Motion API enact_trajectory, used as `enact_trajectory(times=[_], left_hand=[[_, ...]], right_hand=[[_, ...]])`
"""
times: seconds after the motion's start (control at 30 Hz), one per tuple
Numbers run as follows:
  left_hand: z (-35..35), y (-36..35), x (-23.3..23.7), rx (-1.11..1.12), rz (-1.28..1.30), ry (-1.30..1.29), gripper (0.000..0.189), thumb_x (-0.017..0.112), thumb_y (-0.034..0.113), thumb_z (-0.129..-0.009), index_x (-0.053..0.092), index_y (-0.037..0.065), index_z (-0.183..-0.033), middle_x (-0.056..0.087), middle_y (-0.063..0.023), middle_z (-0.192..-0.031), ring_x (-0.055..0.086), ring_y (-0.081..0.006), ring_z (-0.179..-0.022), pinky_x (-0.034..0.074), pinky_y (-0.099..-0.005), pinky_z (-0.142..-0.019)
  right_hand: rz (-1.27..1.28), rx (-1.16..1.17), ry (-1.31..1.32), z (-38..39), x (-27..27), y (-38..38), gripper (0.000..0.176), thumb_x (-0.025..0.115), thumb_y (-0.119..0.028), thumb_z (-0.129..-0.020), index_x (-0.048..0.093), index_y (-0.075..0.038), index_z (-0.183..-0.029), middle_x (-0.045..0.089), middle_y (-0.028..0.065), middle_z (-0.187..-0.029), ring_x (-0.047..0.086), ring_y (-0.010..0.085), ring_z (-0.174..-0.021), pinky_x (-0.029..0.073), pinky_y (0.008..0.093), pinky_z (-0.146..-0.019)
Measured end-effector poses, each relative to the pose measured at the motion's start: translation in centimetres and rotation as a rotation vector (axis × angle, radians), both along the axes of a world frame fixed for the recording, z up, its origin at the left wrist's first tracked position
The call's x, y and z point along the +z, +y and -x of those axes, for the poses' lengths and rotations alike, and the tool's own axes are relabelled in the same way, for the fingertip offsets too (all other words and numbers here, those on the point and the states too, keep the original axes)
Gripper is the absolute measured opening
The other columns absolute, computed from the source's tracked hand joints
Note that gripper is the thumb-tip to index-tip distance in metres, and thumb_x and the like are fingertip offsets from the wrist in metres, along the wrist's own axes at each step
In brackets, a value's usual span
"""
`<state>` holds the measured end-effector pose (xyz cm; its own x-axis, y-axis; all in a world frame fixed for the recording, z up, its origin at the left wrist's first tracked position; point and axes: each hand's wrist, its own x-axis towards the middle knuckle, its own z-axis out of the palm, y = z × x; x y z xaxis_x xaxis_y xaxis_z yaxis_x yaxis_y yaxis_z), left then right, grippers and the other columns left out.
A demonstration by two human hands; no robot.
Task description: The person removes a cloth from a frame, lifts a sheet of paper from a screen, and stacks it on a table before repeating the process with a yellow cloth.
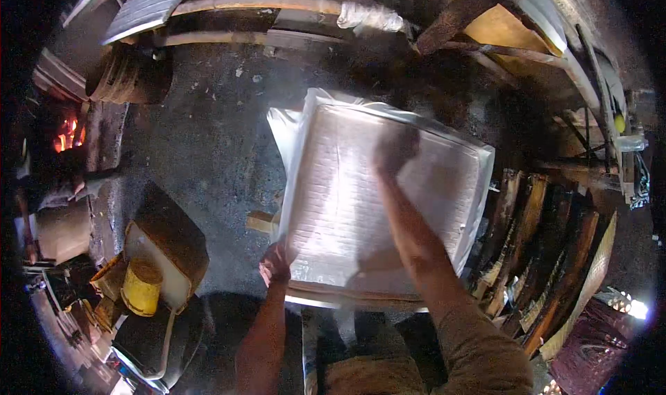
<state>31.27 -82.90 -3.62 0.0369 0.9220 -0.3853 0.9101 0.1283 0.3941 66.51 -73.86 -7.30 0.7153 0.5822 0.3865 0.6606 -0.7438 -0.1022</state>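
In the head view, a shallow rectangular tray [326, 218] lined with a white sheet lies tilted slightly clockwise in front of me. Its pale, shiny surface carries rows of fine ridges; I cannot make out what it is made of. My left hand [275, 263] is closed around the tray's near left edge. Over the upper middle of the tray is my right hand [395, 150], smeared by motion, so its fingers and anything in them cannot be made out. A loose flap of the white sheet [284, 132] sticks out past the far left corner.
A fire [69, 135] burns at the far left. Nearer stand a yellow container [142, 287] and a cut-open rusty can [170, 239]. Charred split logs [534, 242] lie to the right. Wooden poles [257, 5] run along the back, with a ridged pale panel [149, 6] on them.
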Motion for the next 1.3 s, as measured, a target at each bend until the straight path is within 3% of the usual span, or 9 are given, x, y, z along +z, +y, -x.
enact_trajectory(times=[0.07, 0.13, 0.33, 0.77, 0.9, 1.07, 1.17, 1.23, 1.3], left_hand=[[0.0, -0.1, -0.1, -0.019, -0.055, -0.023, 0.041, 0.036, 0.039, -0.088, 0.058, 0.005, -0.086, 0.058, -0.0202, -0.081, 0.056, -0.0385, -0.074, 0.044, -0.0444, -0.063], [0.4, -0.2, -0.2, 0.015, -0.006, -0.018, 0.04, 0.036, 0.039, -0.088, 0.057, 0.005, -0.085, 0.058, -0.0199, -0.08, 0.056, -0.0377, -0.073, 0.043, -0.0447, -0.062], [0.3, -0.1, -0.2, -0.082, -0.149, -0.099, 0.039, 0.036, 0.036, -0.09, 0.055, 0.003, -0.081, 0.056, -0.021, -0.069, 0.054, -0.0374, -0.062, 0.04, -0.0455, -0.056], [2.3, -1.2, -3.9, -0.082, -0.057, -0.102, 0.044, 0.034, 0.042, -0.086, 0.057, 0.005, -0.093, 0.058, -0.0212, -0.085, 0.056, -0.0366, -0.079, 0.043, -0.0452, -0.07], [3.8, -1.0, -4.9, -0.09, -0.087, -0.497, 0.039, 0.038, 0.036, -0.087, 0.057, 0.002, -0.093, 0.059, -0.0186, -0.086, 0.057, -0.0319, -0.079, 0.042, -0.0422, -0.069], [11.7, -5.9, -8.6, 0.018, 0.276, -0.783, 0.036, 0.036, 0.028, -0.09, 0.051, 0.003, -0.11, 0.051, -0.0156, -0.112, 0.049, -0.0266, -0.102, 0.037, -0.036, -0.088], [19.1, -12.0, -11.7, -0.015, 0.269, -0.514, 0.035, 0.039, 0.026, -0.089, 0.047, 0.004, -0.115, 0.043, -0.0165, -0.121, 0.041, -0.0308, -0.112, 0.032, -0.0411, -0.096], [27.8, -17.2, -17.2, -0.724, -0.286, -0.104, 0.033, 0.039, 0.026, -0.088, 0.05, 0.006, -0.113, 0.046, -0.0184, -0.117, 0.044, -0.0335, -0.108, 0.034, -0.0416, -0.093], [32.0, -19.4, -14.5, -0.8, -0.005, 0.151, 0.038, 0.042, 0.026, -0.085, 0.046, 0.007, -0.118, 0.046, -0.0193, -0.118, 0.046, -0.0351, -0.106, 0.039, -0.0479, -0.086]], right_hand=[[-0.412, 0.261, 0.357, 6.4, -2.0, 2.9, 0.053, 0.045, -0.03, -0.08, 0.038, 0.003, -0.12, 0.033, 0.0233, -0.128, 0.029, 0.0381, -0.12, 0.022, 0.0492, -0.1], [0.109, 0.544, 0.147, 12.4, 1.3, 3.0, 0.056, 0.051, -0.027, -0.073, 0.039, 0.002, -0.12, 0.033, 0.023, -0.128, 0.031, 0.0404, -0.118, 0.024, 0.0512, -0.098], [0.097, 1.31, 0.499, 12.5, 3.8, -11.9, 0.049, 0.052, -0.017, -0.074, 0.042, -0.01, -0.122, 0.036, 0.0153, -0.129, 0.03, 0.0343, -0.121, 0.017, 0.0553, -0.1], [0.319, -0.367, 0.081, 10.0, -0.6, -28.9, 0.056, 0.044, -0.027, -0.082, 0.028, 0.001, -0.129, 0.024, 0.0185, -0.136, 0.021, 0.0354, -0.126, 0.015, 0.0457, -0.103], [-0.1, -0.055, 0.584, 19.9, -0.7, -24.9, 0.057, 0.045, -0.031, -0.081, 0.032, -0.001, -0.127, 0.027, 0.0175, -0.135, 0.021, 0.0348, -0.126, 0.015, 0.0491, -0.102], [0.494, 0.419, 0.592, 25.6, 9.7, -23.7, 0.052, 0.047, -0.031, -0.079, 0.04, -0.004, -0.123, 0.033, 0.0156, -0.131, 0.029, 0.0329, -0.122, 0.017, 0.0508, -0.101], [0.392, 0.775, 0.691, 24.9, 11.0, -27.6, 0.045, 0.047, -0.03, -0.08, 0.047, -0.004, -0.116, 0.039, 0.0148, -0.128, 0.032, 0.0324, -0.12, 0.017, 0.053, -0.1], [0.471, 0.902, 0.612, 22.7, 10.7, -30.7, 0.042, 0.047, -0.03, -0.08, 0.049, -0.004, -0.114, 0.041, 0.0155, -0.126, 0.033, 0.0327, -0.119, 0.02, 0.0531, -0.099], [0.412, 0.92, 0.581, 20.2, 7.4, -34.9, 0.039, 0.047, -0.029, -0.081, 0.05, -0.004, -0.111, 0.043, 0.0165, -0.123, 0.037, 0.0338, -0.116, 0.026, 0.0513, -0.096]])
